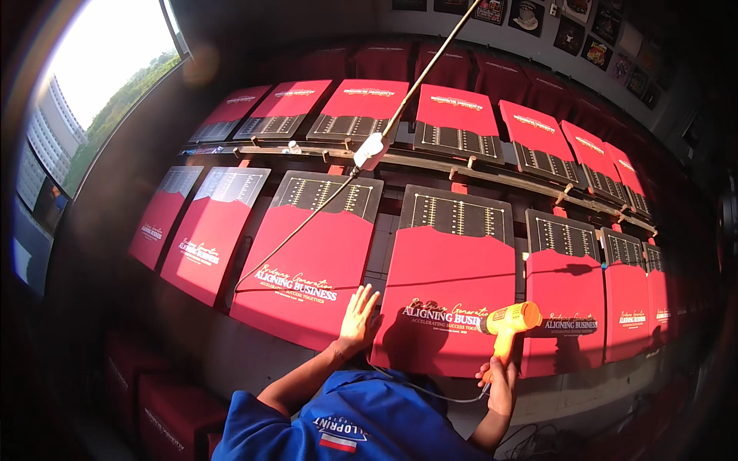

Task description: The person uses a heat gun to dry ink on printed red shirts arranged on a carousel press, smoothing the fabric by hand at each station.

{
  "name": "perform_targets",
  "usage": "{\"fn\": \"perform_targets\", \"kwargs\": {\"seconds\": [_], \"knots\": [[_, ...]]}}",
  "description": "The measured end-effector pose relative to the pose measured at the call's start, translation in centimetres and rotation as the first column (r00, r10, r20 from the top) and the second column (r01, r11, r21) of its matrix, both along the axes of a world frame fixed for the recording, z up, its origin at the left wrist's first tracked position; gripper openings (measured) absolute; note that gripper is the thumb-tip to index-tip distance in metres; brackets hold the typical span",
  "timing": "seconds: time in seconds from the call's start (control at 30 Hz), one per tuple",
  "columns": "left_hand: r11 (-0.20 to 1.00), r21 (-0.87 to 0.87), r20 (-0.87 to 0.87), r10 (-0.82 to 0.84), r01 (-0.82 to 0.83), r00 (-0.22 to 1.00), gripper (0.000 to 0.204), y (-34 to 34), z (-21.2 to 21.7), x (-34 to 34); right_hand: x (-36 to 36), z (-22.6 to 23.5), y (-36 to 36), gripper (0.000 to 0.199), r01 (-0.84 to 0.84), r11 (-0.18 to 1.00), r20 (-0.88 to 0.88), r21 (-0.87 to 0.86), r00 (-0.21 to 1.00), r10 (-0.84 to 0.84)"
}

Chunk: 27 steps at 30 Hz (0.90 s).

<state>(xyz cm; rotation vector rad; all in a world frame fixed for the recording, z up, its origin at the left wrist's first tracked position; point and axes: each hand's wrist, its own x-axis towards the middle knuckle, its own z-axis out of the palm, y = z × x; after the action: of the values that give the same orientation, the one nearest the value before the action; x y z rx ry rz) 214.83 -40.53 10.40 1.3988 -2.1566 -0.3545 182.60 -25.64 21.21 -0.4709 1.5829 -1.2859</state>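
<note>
The red shirt [450, 307] on the black printing board [455, 219] lies right before you, in the near row. Your left hand [358, 316] rests flat on its left edge, fingers spread. Your right hand [500, 380] grips the orange heat gun [510, 321], nozzle toward the print. More red shirts [304, 269] lie alongside.
</note>
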Motion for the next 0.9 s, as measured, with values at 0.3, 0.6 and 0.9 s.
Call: {"fn": "perform_targets", "kwargs": {"seconds": [0.3,0.6,0.9], "knots": [[0.855,-0.089,0.183,0.519,-0.512,0.835,0.044,-8.8,0.9,24.2,10.7,0.4,-4.2,0.029,-0.195,0.976,0.503,-0.099,0.836,0.218],[0.540,-0.128,0.214,0.834,-0.832,0.509,0.024,3.2,-0.3,50.6,26.0,0.8,-11.9,0.030,-0.546,0.836,0.286,-0.049,0.795,0.536],[0.153,-0.155,0.314,0.944,-0.976,0.098,0.068,5.4,5.7,90.9,35.1,3.0,-14.8,0.020,-0.436,0.899,0.041,0.037,0.900,0.435]]}}
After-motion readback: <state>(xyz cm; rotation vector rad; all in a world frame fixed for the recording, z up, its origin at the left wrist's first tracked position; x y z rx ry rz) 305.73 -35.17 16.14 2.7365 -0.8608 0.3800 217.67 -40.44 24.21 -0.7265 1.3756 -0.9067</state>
